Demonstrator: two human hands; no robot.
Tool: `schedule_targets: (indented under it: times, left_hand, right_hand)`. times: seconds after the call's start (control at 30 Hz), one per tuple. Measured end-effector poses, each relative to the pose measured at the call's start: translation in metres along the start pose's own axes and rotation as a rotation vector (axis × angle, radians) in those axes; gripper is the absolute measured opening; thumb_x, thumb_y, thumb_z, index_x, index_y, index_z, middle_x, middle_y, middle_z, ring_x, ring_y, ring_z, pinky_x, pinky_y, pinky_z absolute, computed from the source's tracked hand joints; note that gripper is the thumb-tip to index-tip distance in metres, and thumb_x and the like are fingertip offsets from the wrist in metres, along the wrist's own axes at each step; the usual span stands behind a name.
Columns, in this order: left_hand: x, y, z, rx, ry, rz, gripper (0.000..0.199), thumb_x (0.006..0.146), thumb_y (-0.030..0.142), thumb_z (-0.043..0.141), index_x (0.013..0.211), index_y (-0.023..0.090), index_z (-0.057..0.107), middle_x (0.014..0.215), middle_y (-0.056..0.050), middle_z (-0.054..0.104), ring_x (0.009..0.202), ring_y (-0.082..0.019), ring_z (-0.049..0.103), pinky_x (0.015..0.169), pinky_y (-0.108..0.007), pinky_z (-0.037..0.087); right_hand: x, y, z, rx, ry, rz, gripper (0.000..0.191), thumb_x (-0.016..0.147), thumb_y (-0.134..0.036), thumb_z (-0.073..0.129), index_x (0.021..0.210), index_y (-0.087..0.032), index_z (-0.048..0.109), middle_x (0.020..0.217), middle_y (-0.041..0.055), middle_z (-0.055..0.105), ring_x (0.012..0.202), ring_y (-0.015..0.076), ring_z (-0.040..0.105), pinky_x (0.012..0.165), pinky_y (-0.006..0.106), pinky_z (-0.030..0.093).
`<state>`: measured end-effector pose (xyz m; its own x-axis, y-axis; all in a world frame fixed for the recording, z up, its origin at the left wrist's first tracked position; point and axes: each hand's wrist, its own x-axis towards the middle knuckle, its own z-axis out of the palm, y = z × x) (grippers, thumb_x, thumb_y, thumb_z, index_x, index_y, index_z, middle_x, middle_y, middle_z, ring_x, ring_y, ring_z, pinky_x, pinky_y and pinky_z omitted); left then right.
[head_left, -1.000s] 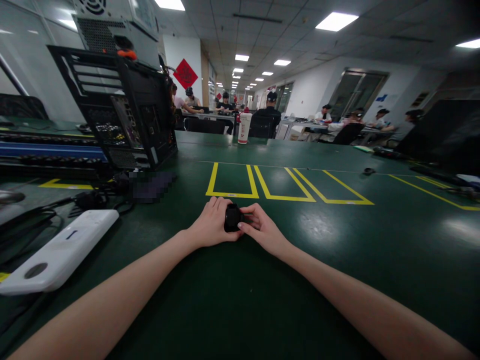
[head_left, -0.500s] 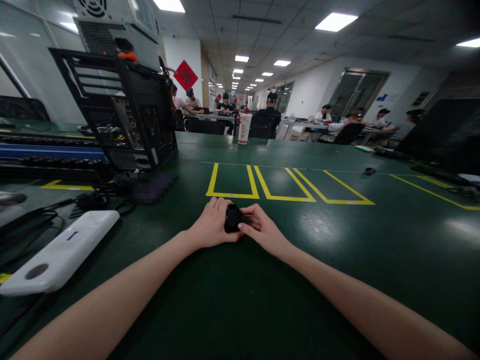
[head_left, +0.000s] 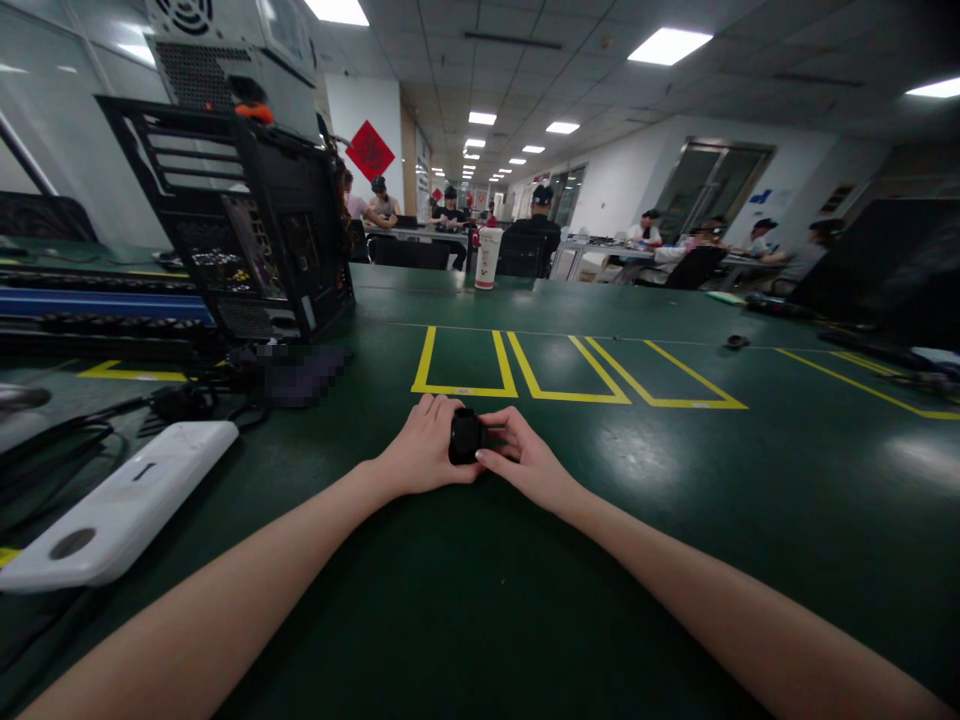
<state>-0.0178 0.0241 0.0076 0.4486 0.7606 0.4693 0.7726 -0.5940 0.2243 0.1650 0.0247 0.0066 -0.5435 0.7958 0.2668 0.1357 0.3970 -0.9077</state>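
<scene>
A small black rounded object (head_left: 466, 437) is held between both hands over the green table (head_left: 450, 580), just below the yellow tape rectangles. My left hand (head_left: 426, 445) wraps round its left side, with the thumb along its lower edge. From the right, the thumb and fingers of my right hand (head_left: 523, 458) pinch the object's right edge. What the black object is cannot be made out, and its left side is hidden by my left fingers.
Yellow tape outlines (head_left: 465, 391) mark the table beyond my hands. On the left are a white device (head_left: 124, 500), black cables (head_left: 56, 450) and an open computer case (head_left: 262, 240). A cup (head_left: 487, 258) stands at the far edge. Several people sit farther back.
</scene>
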Motion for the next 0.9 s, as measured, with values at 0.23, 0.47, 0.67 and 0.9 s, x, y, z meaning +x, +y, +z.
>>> schedule_targets:
  times: [0.23,0.47,0.67,0.9]
  left_hand:
    - [0.0006,0.0001,0.0014,-0.011,0.012,0.003,0.059,0.064,0.051,0.059,0.105,0.014,0.041,0.097,-0.01,0.047,0.087,-0.024,0.044,0.075,-0.038,0.04]
    - [0.0001,-0.0006,0.0024,0.01,0.024,0.012,0.059,0.063,0.048,0.059,0.106,0.013,0.04,0.097,-0.01,0.047,0.087,-0.024,0.043,0.077,-0.038,0.04]
    - [0.0003,0.0004,0.001,0.009,0.023,0.009,0.06,0.063,0.049,0.059,0.106,0.011,0.041,0.096,-0.01,0.047,0.086,-0.024,0.043,0.077,-0.038,0.04]
    - [0.0004,0.0009,-0.0009,-0.007,0.001,-0.006,0.059,0.064,0.051,0.059,0.106,0.013,0.04,0.096,-0.009,0.047,0.087,-0.024,0.044,0.076,-0.038,0.04]
  right_hand:
    - [0.0009,0.0029,-0.0006,-0.026,0.025,0.027,0.03,0.081,-0.023,0.05,0.11,-0.026,0.043,0.115,0.0042,0.047,0.106,0.0189,0.05,0.087,0.039,0.045]
    - [0.0011,0.0043,-0.0008,-0.054,-0.02,0.007,0.035,0.08,-0.02,0.051,0.113,-0.024,0.041,0.115,0.0059,0.047,0.107,0.0197,0.049,0.087,0.039,0.045]
    - [0.0008,0.0012,-0.0003,0.019,0.004,-0.002,0.024,0.078,-0.021,0.053,0.101,-0.023,0.045,0.107,0.0034,0.05,0.104,0.0175,0.052,0.087,0.037,0.046]
    - [0.0016,0.003,-0.0008,-0.019,-0.01,0.061,0.04,0.08,-0.022,0.049,0.119,-0.026,0.038,0.12,0.006,0.044,0.108,0.0197,0.048,0.089,0.04,0.044]
